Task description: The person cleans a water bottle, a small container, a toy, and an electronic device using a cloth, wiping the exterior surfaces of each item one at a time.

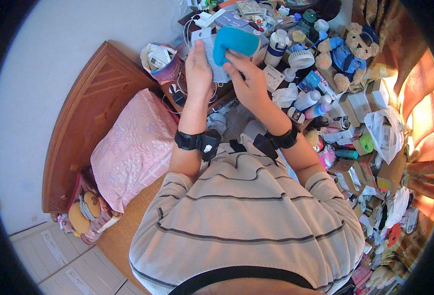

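Upright in my left hand [198, 73] is a flat, pale grey-white rectangular object [219, 73] with a white top end; its exact kind I cannot make out. My left fingers are closed along its left edge. My right hand [248, 78] pinches a folded teal cloth [240, 41] at its lower edge. The cloth lies against the upper right part of the pale object and hides some of it. Both hands are raised in front of me, over the cluttered tabletop.
A white-and-dark bottle [277, 47], a small white fan [301, 60] and a teddy bear [347, 51] stand right of my hands. A bag-like holder [164, 71] with a remote stands left. Below it are a pink-covered pillow [133, 142] and a wooden headboard [86, 108]. Boxes crowd the right.
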